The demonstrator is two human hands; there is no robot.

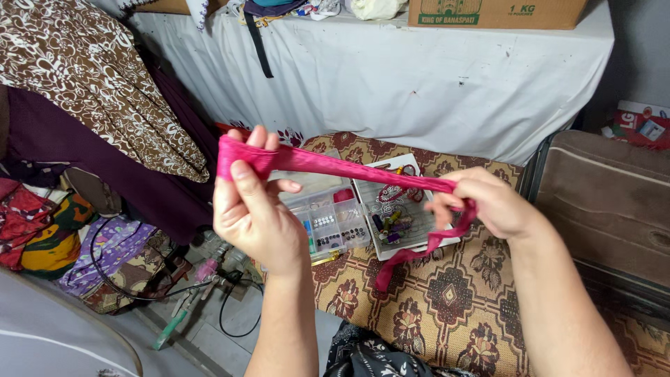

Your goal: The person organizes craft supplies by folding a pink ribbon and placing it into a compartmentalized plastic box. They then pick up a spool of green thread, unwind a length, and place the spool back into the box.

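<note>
A pink fabric strip is stretched taut between both hands, above the floor mat. My left hand pinches its left end between thumb and fingers, held higher. My right hand grips the other end, which wraps under the hand and hangs down as a loose tail. Beneath the strip lie a clear compartment box with small beads and a white tray with threads and trimmings.
A patterned brown mat covers the floor. A white cloth-draped table stands behind, with a cardboard box on top. Piled fabrics lie left, a black cable and tools below them, a brown cushion right.
</note>
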